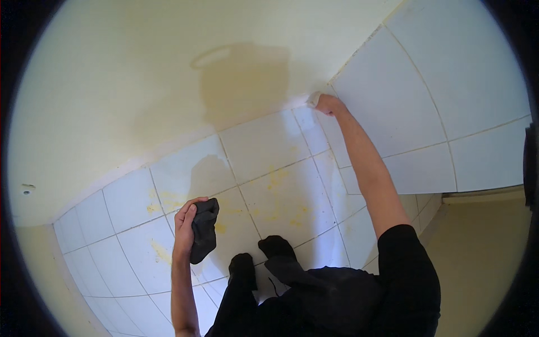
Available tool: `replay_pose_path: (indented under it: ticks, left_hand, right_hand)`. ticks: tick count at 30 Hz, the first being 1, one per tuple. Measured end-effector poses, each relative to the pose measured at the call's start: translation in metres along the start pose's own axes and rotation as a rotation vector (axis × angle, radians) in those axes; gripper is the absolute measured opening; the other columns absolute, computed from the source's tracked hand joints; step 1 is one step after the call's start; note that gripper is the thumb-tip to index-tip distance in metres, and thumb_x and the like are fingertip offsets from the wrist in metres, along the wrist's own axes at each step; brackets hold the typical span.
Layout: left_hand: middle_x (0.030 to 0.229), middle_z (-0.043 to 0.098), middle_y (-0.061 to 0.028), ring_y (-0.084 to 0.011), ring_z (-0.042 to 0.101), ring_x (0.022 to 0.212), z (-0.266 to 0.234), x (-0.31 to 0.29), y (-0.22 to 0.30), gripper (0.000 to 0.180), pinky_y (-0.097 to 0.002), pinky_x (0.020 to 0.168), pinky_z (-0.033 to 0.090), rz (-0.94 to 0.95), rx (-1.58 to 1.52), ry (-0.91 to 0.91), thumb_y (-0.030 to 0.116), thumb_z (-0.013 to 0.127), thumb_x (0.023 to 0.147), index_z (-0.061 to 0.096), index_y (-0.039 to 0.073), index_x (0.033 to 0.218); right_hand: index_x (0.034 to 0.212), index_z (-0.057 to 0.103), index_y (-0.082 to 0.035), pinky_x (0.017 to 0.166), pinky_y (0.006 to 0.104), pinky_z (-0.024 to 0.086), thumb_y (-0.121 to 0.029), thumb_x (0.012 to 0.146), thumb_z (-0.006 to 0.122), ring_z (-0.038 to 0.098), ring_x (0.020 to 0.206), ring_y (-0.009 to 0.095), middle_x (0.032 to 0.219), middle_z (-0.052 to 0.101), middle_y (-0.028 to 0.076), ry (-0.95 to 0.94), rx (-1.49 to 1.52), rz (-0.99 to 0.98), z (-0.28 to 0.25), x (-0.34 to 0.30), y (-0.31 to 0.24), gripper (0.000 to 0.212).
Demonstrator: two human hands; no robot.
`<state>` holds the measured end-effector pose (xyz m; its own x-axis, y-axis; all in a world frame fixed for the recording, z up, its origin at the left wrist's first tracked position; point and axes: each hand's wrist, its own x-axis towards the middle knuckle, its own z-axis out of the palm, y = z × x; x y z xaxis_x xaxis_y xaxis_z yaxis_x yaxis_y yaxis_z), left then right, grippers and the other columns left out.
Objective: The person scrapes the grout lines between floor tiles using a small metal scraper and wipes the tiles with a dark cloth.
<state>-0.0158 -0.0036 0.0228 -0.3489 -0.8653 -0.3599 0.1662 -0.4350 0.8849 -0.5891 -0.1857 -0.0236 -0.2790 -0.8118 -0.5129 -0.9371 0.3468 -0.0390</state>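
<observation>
On the left, my left hand (185, 219) has its fingers and thumb closed on a dark grey folded cloth (205, 230), held above the tiled floor. My right hand (329, 105) reaches far forward, fingers closed around a small whitish wad (313, 100). It presses this wad to the corner where the cream wall (140, 84) meets the tiled side (387, 95). Whether the wad is cloth or paper is too small to tell.
Pale floor tiles (264, 146) carry yellow smears (275, 180). My feet in black socks (275, 246) stand on them. At the right, the tiled side ends in an edge (404, 194) above a beige area (477, 253). A small fitting (27, 190) sits on the left wall.
</observation>
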Motion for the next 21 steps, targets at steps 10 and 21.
replay_pose_path:
  ticks: [10,21]
  left_hand:
    - [0.104,0.07,-0.0081,-0.0124,0.066,0.084,-0.011,-0.007,-0.004,0.033,-0.0257,0.074,0.055,0.003,-0.039,0.015,0.024,0.048,0.105,0.065,0.0,0.12]
    - [0.1,0.07,-0.01,-0.0142,0.068,0.079,0.0,-0.004,-0.003,0.04,-0.0273,0.07,0.057,0.021,0.01,0.061,0.035,0.051,0.103,0.063,0.0,0.12]
  right_hand:
    - [0.098,0.07,0.002,0.084,0.0467,0.055,-0.015,0.084,0.063,0.07,0.091,0.038,0.101,0.07,0.026,0.283,-0.198,-0.162,0.061,0.02,0.032,0.024]
    - [0.097,0.072,0.004,0.086,0.0459,0.056,-0.008,0.083,0.057,0.069,0.098,0.04,0.102,0.068,0.032,0.064,-0.229,-0.008,0.022,-0.054,-0.012,0.023]
